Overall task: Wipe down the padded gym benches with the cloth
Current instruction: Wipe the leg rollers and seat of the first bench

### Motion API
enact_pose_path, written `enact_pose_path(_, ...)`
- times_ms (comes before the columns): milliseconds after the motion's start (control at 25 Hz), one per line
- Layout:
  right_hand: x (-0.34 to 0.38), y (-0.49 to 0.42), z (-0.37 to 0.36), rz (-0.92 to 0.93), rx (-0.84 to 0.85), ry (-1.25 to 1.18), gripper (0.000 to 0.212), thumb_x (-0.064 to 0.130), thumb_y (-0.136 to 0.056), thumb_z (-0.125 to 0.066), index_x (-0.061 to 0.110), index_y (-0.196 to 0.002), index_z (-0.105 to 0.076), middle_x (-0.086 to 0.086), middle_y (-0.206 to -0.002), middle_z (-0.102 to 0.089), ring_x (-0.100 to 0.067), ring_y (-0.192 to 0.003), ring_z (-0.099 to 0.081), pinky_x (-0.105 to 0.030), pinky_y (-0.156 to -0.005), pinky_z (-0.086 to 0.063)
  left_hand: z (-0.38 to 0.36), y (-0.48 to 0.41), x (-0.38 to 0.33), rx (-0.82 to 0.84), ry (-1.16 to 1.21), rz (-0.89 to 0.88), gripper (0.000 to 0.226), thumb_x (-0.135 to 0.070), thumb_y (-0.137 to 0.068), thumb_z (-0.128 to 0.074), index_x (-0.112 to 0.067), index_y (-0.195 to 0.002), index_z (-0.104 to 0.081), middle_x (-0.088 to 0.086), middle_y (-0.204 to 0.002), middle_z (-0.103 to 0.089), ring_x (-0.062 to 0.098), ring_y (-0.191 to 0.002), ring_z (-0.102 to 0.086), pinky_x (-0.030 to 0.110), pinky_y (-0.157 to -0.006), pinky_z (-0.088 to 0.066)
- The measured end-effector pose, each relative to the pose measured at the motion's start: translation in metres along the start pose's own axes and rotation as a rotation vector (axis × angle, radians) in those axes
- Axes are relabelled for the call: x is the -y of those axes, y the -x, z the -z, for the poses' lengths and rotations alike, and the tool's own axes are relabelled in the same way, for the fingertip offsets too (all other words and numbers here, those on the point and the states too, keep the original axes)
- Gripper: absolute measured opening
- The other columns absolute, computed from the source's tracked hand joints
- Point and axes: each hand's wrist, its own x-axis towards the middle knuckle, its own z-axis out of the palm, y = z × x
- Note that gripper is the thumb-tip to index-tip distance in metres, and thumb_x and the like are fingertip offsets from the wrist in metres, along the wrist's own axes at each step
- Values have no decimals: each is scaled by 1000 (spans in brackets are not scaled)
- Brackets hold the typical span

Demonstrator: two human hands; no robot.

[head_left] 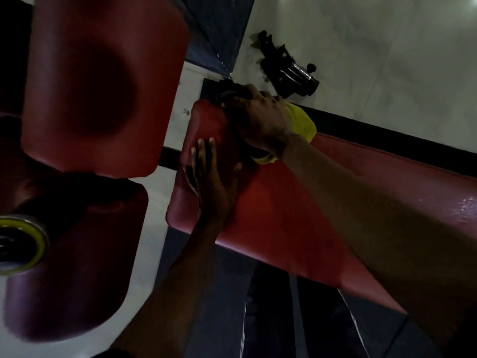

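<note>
Left hand (209,182) flat, fingers straight, on bench pad (284,215); right hand (258,120) seemingly grips yellow cloth (304,122) beneath it.

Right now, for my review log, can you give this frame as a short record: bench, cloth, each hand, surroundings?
bench: red padded bench, long pad running across the view
cloth: yellow cloth, bunched at the bench's narrow end
right hand: holds the cloth against the pad, fingers curled over the end
left hand: flat on the pad, fingers straight, not on the cloth
surroundings: other red pads to one side; black equipment on the pale floor
</note>
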Motion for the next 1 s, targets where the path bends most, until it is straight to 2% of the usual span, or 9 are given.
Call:
enact_pose_path(120, -32, 28, 4, -113, 30, -21, 47, 51, -96, -54, 42, -142, -52, -5, -148, -46, -38, -124, -54, -52, -99, -45, 0, -2, -3, -4, -4, 27, 86, -72, -88, -44, -25, -158, -27, 1, -167, -18, 21, -154, -8, 55, -119, -2)
enact_pose_path(280, -47, 80, 3, -248, -129, 25, 42, 45, -97, -55, 36, -137, -58, -9, -141, -52, -39, -119, -57, -51, -95, -47, 0, -2, -5, 13, -27, 36, 91, -76, -85, -42, -26, -159, -25, 2, -167, -17, 23, -155, -9, 58, -119, -3)
enact_pose_path(400, -31, 48, 5, -247, -72, 17, 44, 41, -94, -57, 33, -137, -57, -8, -143, -51, -40, -121, -55, -53, -98, -44, 0, -4, -4, 40, -58, 48, 92, -79, -84, -38, -28, -159, -23, 0, -167, -15, 22, -155, -7, 58, -119, -3)
enact_pose_path(480, -29, 30, 11, -184, 19, -19, 48, 42, -91, -57, 34, -139, -55, -6, -142, -51, -39, -119, -57, -52, -96, -46, -1, -5, -3, 50, -70, 40, 93, -80, -83, -36, -29, -159, -22, -1, -168, -14, 22, -155, -6, 58, -119, -2)
enact_pose_path(560, -41, 39, 15, -150, 41, -45, 52, 41, -92, -59, 33, -143, -51, -9, -141, -50, -39, -118, -58, -53, -94, -49, -1, -6, -2, 48, -64, 34, 92, -81, -83, -36, -30, -159, -21, -2, -168, -13, 21, -155, -5, 59, -119, -3)
enact_pose_path(760, -80, 131, 15, -356, -138, 34, 71, 22, -80, -74, 31, -146, -47, -11, -148, -43, -42, -126, -50, -59, -99, -46, 1, -5, 3, 68, -20, 8, 92, -80, -85, -38, -33, -160, -14, -4, -169, -5, 19, -155, 2, 55, -119, 5)
enact_pose_path(840, -74, 128, 6, -426, -169, 49, 72, 22, -79, -75, 29, -145, -48, -12, -150, -42, -43, -129, -47, -61, -101, -44, 1, -5, 2, 52, -14, 12, 91, -77, -86, -42, -32, -160, -15, -3, -169, -6, 20, -155, 1, 55, -119, 4)
enact_pose_path(1000, -49, 104, 2, -365, -148, 60, 70, 24, -84, -73, 27, -147, -45, -15, -154, -39, -44, -131, -45, -61, -103, -41, -2, -2, -1, -4, 30, 9, 89, -71, -87, -48, -26, -159, -22, 1, -168, -11, 21, -155, -4, 51, -120, 3)
